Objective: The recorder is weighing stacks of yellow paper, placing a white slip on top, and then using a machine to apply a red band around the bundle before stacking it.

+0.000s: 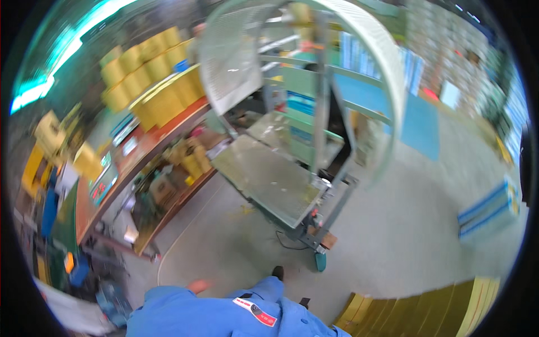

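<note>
My left hand shows just past the blue sleeve at the lower middle, low beside my body. It is smeared by motion, so its fingers cannot be made out, and no held thing shows in it. My right hand is out of the picture. In front of me stands a floor machine with a flat metal table and a large pale hoop over it. My left hand is apart from both, nearest to the grey floor beside my foot.
Along the left runs a workbench with a lower shelf, loaded with yellow rolls or boxes. Flat yellow cartons stand at the lower right. A blue-edged stack stands at the right. A caster and a cable lie low under the machine.
</note>
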